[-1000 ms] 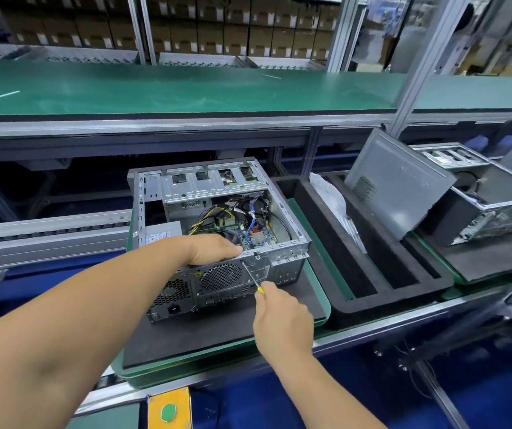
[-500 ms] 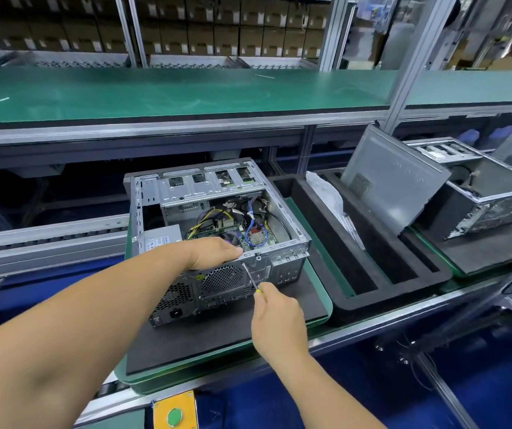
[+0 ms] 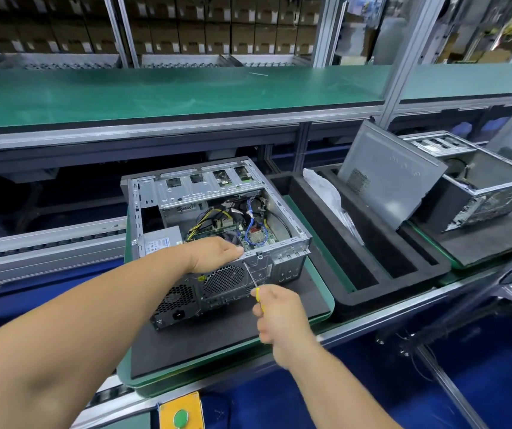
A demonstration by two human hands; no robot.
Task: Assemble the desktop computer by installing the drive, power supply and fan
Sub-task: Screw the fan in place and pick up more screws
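Observation:
An open grey computer case (image 3: 282,252) lies on a dark mat on a green pallet (image 3: 323,292). Its rear panel with the round fan grille (image 3: 222,279) faces me. The power supply (image 3: 162,241) sits inside at the left, with cables and the board behind it. My left hand (image 3: 214,253) rests over the top rear edge of the case, fingers reaching inside. My right hand (image 3: 276,314) grips a yellow-handled screwdriver (image 3: 250,275), whose tip touches the rear panel beside the fan grille.
A black foam tray (image 3: 369,274) with a plastic bag stands to the right. Beyond it a grey side panel (image 3: 388,178) leans against a second case (image 3: 480,193). A green shelf (image 3: 171,94) runs above. A yellow box with a green button (image 3: 181,418) sits at the front edge.
Both hands stay in place on the case and screwdriver; only the view shifts slightly.

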